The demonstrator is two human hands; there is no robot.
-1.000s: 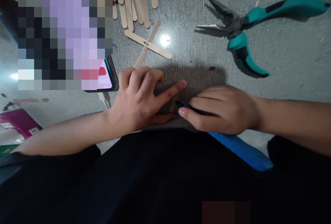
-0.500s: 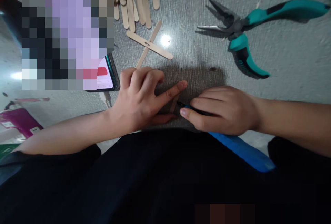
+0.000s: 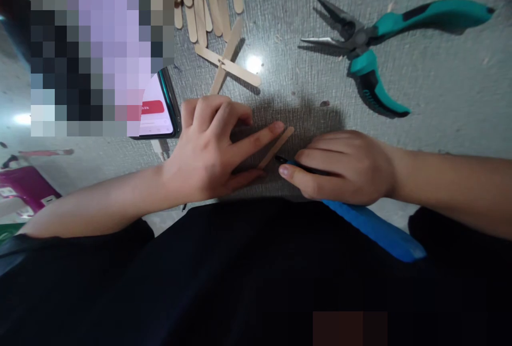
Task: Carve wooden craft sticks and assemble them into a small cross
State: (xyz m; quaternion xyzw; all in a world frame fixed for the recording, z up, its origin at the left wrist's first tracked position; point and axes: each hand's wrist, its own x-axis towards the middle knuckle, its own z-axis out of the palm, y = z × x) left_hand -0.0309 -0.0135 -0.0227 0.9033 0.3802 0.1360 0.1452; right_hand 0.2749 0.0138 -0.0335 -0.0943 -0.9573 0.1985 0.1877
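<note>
The right hand (image 3: pixel 347 167) grips a blue-handled tool (image 3: pixel 372 228); the left hand (image 3: pixel 210 146), thumb and forefinger parted, lies left of a wooden stick (image 3: pixel 277 147).

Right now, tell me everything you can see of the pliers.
The pliers lie open on the grey, textured tabletop, beyond the right hand. Their long, tapering jaws look like metal, point left and stand apart. The two curved handles, teal with black parts, are spread wide: one reaches right, the other slants down in the view. The lettering on the lower one is unreadable. No hand touches them.
</note>
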